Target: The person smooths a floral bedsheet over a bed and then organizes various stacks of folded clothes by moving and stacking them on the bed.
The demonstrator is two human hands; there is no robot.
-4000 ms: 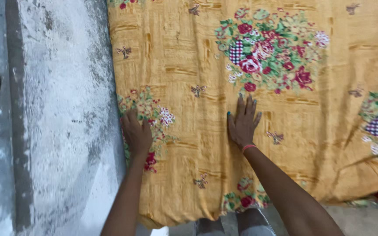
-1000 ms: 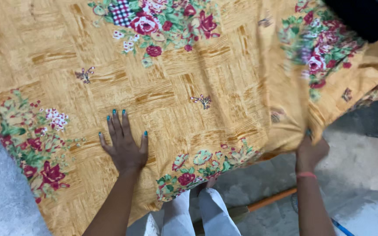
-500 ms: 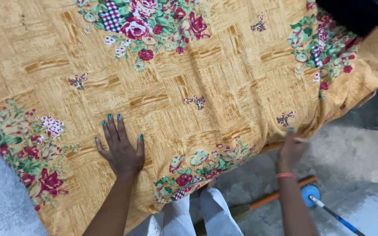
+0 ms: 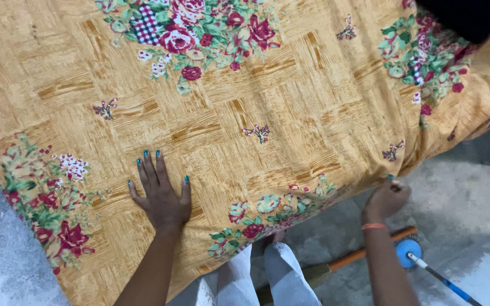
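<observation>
Two hands on orange floral cloth [image 4: 245, 130]: left hand [image 4: 161, 195] flat, open; right hand [image 4: 387, 198] seemingly pinching edge.

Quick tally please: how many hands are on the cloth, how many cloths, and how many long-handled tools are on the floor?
Hands: 2, left hand flat on it, right hand at its edge
Floral orange cloth: 1
Long-handled tools: 2, orange handle, blue-and-white handle
Total: 5

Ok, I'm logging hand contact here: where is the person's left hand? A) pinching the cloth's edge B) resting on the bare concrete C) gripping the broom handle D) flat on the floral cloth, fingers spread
D: the left hand lies palm down, fingers spread, on the orange floral cloth; the right hand is the one at the cloth's edge.
</observation>
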